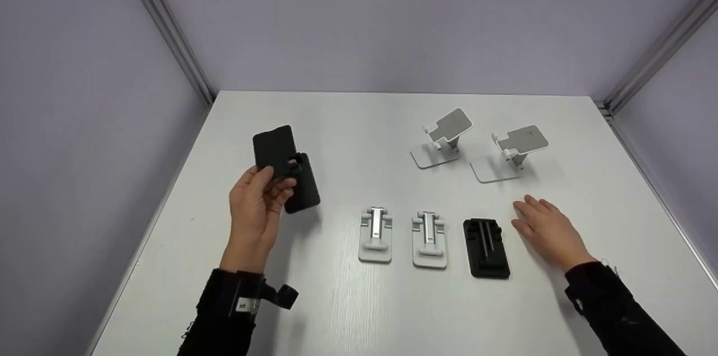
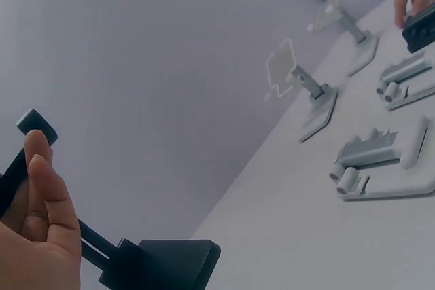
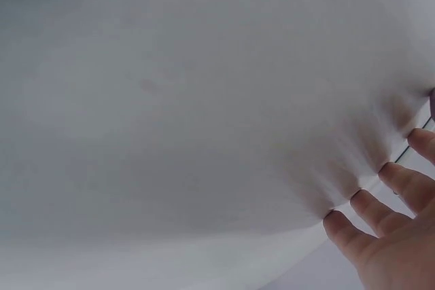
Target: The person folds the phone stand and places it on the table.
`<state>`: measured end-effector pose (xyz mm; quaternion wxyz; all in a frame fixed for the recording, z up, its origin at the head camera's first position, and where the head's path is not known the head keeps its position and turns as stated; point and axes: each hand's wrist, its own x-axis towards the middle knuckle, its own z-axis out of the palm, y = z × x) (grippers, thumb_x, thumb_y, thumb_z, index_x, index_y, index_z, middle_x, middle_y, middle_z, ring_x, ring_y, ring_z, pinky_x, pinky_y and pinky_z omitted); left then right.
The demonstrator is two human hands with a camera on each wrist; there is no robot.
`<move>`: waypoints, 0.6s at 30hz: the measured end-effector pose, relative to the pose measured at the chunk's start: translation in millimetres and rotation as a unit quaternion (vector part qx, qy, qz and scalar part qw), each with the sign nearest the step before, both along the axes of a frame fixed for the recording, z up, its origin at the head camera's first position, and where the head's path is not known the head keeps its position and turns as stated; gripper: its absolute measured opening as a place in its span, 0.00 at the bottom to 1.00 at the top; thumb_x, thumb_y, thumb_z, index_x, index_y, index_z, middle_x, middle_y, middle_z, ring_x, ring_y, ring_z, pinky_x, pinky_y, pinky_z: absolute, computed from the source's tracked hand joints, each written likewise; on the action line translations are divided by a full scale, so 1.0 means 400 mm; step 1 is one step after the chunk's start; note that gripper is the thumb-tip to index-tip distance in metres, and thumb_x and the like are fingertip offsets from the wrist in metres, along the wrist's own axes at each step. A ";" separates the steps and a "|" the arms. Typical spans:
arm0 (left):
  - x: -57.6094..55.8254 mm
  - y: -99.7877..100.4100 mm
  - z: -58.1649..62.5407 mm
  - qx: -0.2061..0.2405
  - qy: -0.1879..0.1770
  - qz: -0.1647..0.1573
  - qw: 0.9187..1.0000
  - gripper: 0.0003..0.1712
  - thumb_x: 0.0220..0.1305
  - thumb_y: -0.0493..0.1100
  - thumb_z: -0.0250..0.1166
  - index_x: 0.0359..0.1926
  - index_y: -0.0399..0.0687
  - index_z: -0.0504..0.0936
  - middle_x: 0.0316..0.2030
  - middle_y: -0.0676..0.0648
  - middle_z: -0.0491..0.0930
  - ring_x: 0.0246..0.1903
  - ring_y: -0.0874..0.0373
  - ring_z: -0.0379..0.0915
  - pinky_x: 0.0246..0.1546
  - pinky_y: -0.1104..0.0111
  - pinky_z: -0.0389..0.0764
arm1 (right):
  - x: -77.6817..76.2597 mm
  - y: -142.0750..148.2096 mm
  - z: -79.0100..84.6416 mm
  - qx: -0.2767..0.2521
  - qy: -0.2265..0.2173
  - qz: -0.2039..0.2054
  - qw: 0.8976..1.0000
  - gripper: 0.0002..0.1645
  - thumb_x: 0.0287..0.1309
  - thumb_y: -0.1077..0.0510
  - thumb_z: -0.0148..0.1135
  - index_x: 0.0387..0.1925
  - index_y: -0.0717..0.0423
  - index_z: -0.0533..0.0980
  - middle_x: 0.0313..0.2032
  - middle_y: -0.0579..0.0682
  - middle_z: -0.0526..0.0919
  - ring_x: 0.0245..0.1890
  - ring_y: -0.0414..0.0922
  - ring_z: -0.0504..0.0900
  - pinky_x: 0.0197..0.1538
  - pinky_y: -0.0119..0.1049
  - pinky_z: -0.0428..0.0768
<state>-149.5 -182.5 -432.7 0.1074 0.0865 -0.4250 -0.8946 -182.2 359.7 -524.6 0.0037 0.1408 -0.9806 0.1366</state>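
Observation:
My left hand [image 1: 257,204] pinches a black phone stand [image 1: 274,148] by its upper plate, thumb on the near face. Its arm is extended, and the base plate [image 2: 180,263] hangs below and to the right of the fingers in the left wrist view. The stand is held above the left part of the table. Over on the right, my right hand [image 1: 552,231] rests on the tabletop with its fingers extended, holding nothing. In the right wrist view its fingertips [image 3: 391,174] touch the white surface. Nearest to it lies a folded black phone stand [image 1: 487,248].
Two folded white phone stands [image 1: 375,235] [image 1: 430,239] lie side by side, left of the folded black one. Behind them, two unfolded white stands [image 1: 451,123] [image 1: 524,140] stand upright on the white table [image 1: 336,120]. Pale panels [image 1: 392,19] enclose the back and sides.

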 end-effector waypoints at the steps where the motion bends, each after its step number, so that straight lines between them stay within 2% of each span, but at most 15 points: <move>1: 0.001 0.011 0.001 -0.001 0.004 -0.012 1.000 0.12 0.76 0.37 0.58 0.54 0.33 0.72 0.46 0.37 0.87 0.30 0.56 0.84 0.30 0.71 0.82 | 0.000 0.000 0.000 0.001 0.000 0.000 1.000 0.30 0.74 0.52 0.58 0.67 0.67 0.71 0.68 0.73 0.68 0.67 0.75 0.63 0.69 0.67 0.60; 9: 0.017 0.088 -0.001 -0.032 0.000 -0.096 0.995 0.13 0.71 0.32 0.60 0.53 0.34 0.70 0.46 0.33 0.87 0.27 0.55 0.86 0.30 0.71 0.82 | -0.001 0.001 0.000 0.002 -0.001 0.000 1.000 0.29 0.73 0.53 0.59 0.67 0.67 0.71 0.68 0.73 0.68 0.67 0.75 0.63 0.70 0.67 0.61; 18: 0.037 0.172 -0.016 -0.107 -0.025 -0.181 0.977 0.15 0.68 0.32 0.60 0.54 0.36 0.70 0.44 0.35 0.88 0.31 0.53 0.86 0.35 0.68 0.83 | -0.001 0.001 0.000 0.000 -0.002 0.002 1.000 0.30 0.74 0.52 0.57 0.67 0.68 0.70 0.68 0.74 0.67 0.67 0.75 0.63 0.70 0.67 0.60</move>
